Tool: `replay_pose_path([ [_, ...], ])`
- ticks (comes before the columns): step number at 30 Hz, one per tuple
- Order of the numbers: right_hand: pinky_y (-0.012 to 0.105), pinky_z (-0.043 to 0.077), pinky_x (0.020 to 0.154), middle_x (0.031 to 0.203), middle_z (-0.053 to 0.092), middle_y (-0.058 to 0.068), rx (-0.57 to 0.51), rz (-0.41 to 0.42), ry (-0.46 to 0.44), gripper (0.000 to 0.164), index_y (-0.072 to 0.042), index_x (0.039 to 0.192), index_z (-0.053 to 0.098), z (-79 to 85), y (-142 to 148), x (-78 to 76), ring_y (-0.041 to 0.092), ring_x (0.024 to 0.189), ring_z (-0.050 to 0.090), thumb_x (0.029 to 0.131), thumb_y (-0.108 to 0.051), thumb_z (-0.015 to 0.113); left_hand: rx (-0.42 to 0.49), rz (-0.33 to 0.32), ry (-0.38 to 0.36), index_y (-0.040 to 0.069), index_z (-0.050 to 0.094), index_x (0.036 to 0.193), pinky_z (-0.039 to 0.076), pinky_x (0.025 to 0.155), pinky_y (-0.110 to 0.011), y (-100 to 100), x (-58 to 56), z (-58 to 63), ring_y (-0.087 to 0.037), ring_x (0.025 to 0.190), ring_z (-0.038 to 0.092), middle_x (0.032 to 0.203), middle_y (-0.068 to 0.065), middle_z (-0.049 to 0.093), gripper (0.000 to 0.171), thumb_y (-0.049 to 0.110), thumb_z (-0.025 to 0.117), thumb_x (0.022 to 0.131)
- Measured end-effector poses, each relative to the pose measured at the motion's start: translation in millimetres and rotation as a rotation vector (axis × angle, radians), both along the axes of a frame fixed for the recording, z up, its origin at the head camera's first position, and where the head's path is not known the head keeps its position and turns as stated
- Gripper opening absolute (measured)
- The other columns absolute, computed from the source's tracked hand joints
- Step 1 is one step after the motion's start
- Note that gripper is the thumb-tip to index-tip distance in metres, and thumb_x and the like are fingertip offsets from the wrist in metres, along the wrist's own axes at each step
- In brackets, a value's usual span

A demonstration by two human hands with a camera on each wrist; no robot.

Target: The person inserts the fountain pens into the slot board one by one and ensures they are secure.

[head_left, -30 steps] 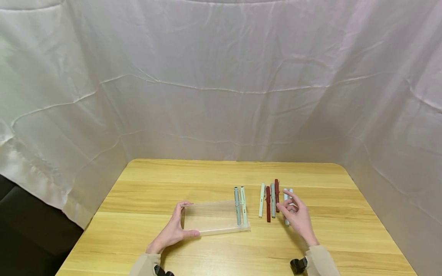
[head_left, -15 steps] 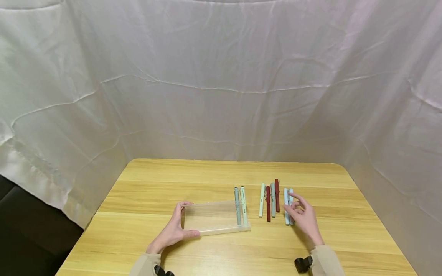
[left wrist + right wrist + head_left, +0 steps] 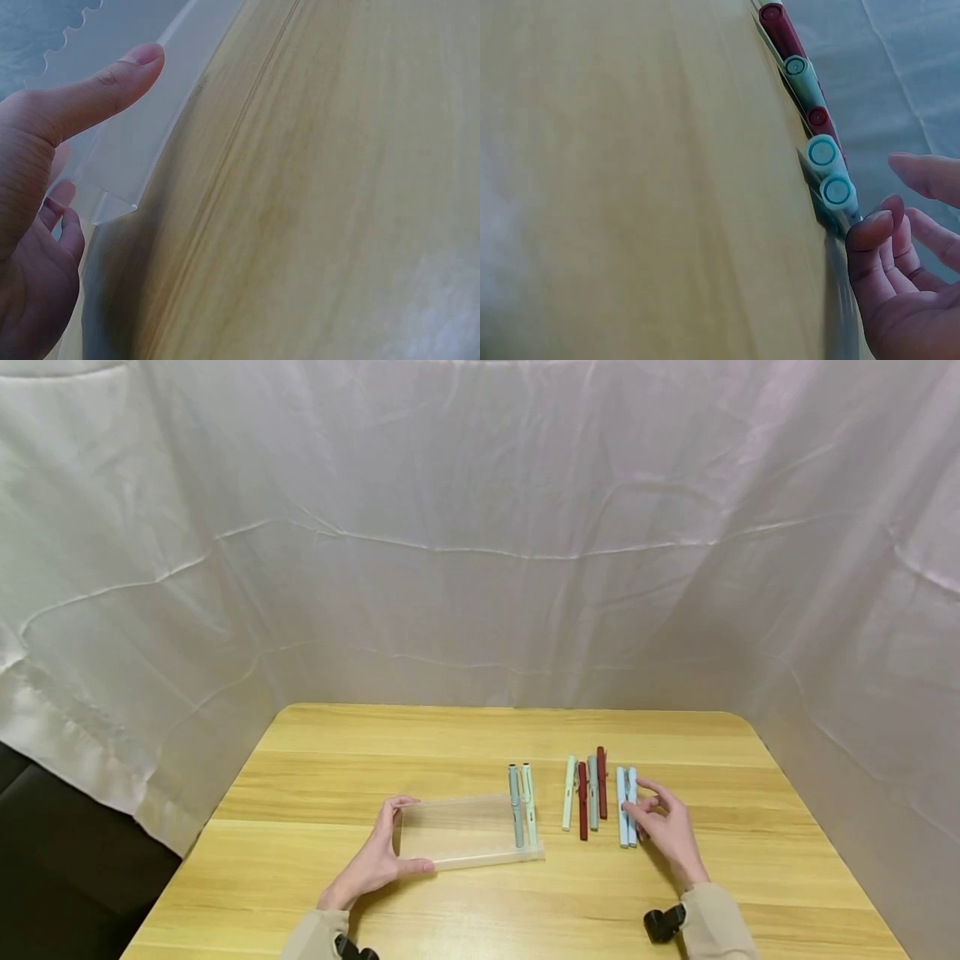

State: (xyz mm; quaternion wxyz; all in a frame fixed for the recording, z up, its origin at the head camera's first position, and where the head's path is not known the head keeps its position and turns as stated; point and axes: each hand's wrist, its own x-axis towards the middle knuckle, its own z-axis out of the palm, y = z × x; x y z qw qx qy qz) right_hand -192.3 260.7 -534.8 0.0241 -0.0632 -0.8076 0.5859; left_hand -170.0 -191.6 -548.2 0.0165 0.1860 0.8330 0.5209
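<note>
My left hand grips the left end of a clear plastic pen tray, thumb on its front edge and fingers at the back corner. In the left wrist view, the tray shows a scalloped row of notches. A grey-blue pen and a pale green pen lie side by side at its right end. My right hand is at two light blue pens, the left one and the right one. Its thumb tip overlaps the right pen; in the right wrist view, the index finger extends apart from the thumb.
Between tray and right hand lie a pale green pen, a dark red pen, a grey-blue pen and another dark red pen. The wooden table is enclosed by pale curtains.
My right hand has moved right, from beside the dark red pens to the right light blue pen. My left hand and the tray have stayed in place.
</note>
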Motion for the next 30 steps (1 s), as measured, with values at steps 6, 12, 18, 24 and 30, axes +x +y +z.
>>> replay_pose_path([
  [6, 0.028, 0.050, 0.046, 0.081, 0.056, 0.011, 0.012, 0.017, 0.000, 0.058, -0.009, 0.131, 0.039, 0.7, 4.1, -3.8, 0.010, 0.052, 0.052, 0.081, -0.025, 0.064, 0.019, -0.013, 0.003, 0.013, 0.023, 0.132, 0.010, 0.113, -0.043, 0.1, -0.1, 0.1, -0.023, 0.134, 0.016, 0.137, -0.007, 0.026, 0.097, 0.028, 0.083, 0.057],
  [12, 0.031, 0.049, 0.041, 0.078, 0.055, 0.015, 0.011, 0.018, 0.005, 0.049, -0.005, 0.131, 0.038, -2.5, 9.7, -11.8, 0.012, 0.047, 0.050, 0.086, -0.014, 0.057, 0.027, -0.028, 0.003, 0.013, 0.022, 0.132, 0.009, 0.113, -0.043, -0.1, 0.1, 0.2, -0.022, 0.134, 0.014, 0.138, -0.007, 0.024, 0.097, 0.029, 0.082, 0.058],
  [18, 0.030, 0.049, 0.040, 0.080, 0.056, 0.012, 0.017, 0.036, -0.034, 0.054, -0.009, 0.134, 0.033, -3.3, 13.1, -17.8, 0.012, 0.046, 0.051, 0.087, -0.018, 0.057, 0.027, -0.029, 0.012, 0.013, 0.022, 0.132, 0.009, 0.113, -0.043, 0.0, 0.2, 0.6, -0.022, 0.134, 0.015, 0.137, -0.007, 0.025, 0.097, 0.032, 0.082, 0.057],
  [24, 0.031, 0.048, 0.039, 0.082, 0.058, 0.016, 0.120, 0.046, -0.060, 0.057, -0.011, 0.136, 0.031, -2.5, 14.5, -22.3, 0.014, 0.044, 0.051, 0.087, -0.026, 0.056, 0.007, -0.009, 0.003, 0.015, 0.023, 0.132, 0.011, 0.113, -0.043, -0.2, 0.6, 1.3, -0.023, 0.134, 0.017, 0.138, -0.007, 0.025, 0.098, 0.033, 0.082, 0.056],
  [30, 0.031, 0.047, 0.040, 0.077, 0.058, 0.014, 0.217, 0.054, -0.078, 0.058, -0.011, 0.135, 0.032, -1.6, 15.3, -25.5, 0.014, 0.042, 0.050, 0.087, -0.032, 0.055, 0.002, -0.008, 0.005, 0.015, 0.023, 0.131, 0.012, 0.113, -0.044, -0.7, 0.3, 0.7, -0.024, 0.134, 0.017, 0.137, -0.004, 0.026, 0.099, 0.033, 0.083, 0.055],
])
